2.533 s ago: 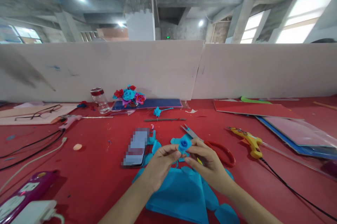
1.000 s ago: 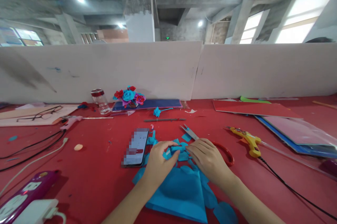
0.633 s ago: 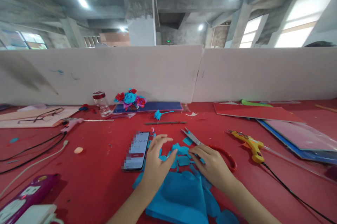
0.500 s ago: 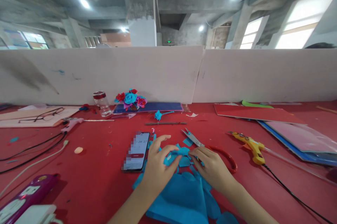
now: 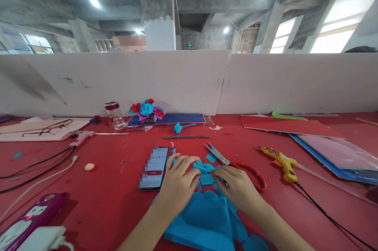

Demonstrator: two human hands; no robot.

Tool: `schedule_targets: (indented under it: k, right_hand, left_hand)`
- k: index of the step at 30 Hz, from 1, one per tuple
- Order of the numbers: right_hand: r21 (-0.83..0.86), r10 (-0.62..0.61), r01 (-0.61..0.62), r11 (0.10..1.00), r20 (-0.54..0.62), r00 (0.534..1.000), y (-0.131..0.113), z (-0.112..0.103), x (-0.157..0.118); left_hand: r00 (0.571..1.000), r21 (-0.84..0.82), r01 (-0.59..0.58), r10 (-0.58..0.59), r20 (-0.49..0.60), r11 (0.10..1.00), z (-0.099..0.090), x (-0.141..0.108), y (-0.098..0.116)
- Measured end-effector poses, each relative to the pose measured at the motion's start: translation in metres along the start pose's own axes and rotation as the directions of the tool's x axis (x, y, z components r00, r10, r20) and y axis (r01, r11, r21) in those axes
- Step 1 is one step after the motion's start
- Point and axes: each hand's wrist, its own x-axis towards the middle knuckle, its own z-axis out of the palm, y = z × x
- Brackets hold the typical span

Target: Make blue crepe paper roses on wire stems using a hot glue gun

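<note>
My left hand is closed, its thumb and fingers pinched at the left edge of a small blue piece. Opposite it, my right hand has its fingertips pressed together at the piece's right side. Both hands are over scattered blue cutouts, above a large folded blue sheet. Scissors with red handles lie just beyond my right hand, blades pointing away. A phone showing a timer rests left of my left hand.
On the red table are a yellow glue gun, a flower arrangement, a glass jar, a blue flower on a stem, stacked sheets, a pink glue gun and a purple power strip.
My left hand's fingers, spread before, have come down and closed toward the thumb at the blue piece. My right hand stays nearly in place.
</note>
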Motion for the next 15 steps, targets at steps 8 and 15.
schedule_targets:
  k: [8, 15]
  right_hand:
    - [0.233, 0.199, -0.200, 0.952, 0.031, 0.980, -0.0054, 0.0023, 0.0025]
    - [0.228, 0.247, -0.255, 0.940, 0.062, 0.967, -0.0055, 0.0098, -0.0038]
  left_hand:
    - [0.997, 0.092, -0.041, 0.047, -0.061, 0.995, 0.0022, -0.0023, 0.0010]
    - [0.993, 0.118, -0.060, 0.072, -0.092, 0.991, 0.0019, -0.0019, 0.0017]
